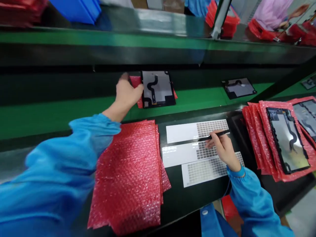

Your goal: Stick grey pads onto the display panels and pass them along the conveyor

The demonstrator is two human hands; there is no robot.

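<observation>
On the green belt a display panel (pixel 160 88) with a dark curved flex cable lies on a red bubble-wrap bag (pixel 136 93). My left hand (pixel 127 93) is at the panel's left edge, over the bag, thumb and fingers apart. The thumb tip meets or nearly meets the edge; the other fingertips are blurred. My right hand (pixel 221 148) grips slim black tweezers (pixel 223 132) above white label sheets. Their tip points left. Small grey labels fill the right part of the upper sheet (pixel 181 133) and the middle sheet (pixel 179 154). The lowest sheet (pixel 197 174) lies partly under my right wrist.
A pile of red bubble-wrap bags (pixel 133 171) sits between my arms. Bagged panels (pixel 287 138) are stacked at right on a black tray (pixel 283 194). Another panel (pixel 239 87) lies farther along the belt. A co-worker in pink (pixel 271 14) is beyond the raised shelf (pixel 158 24).
</observation>
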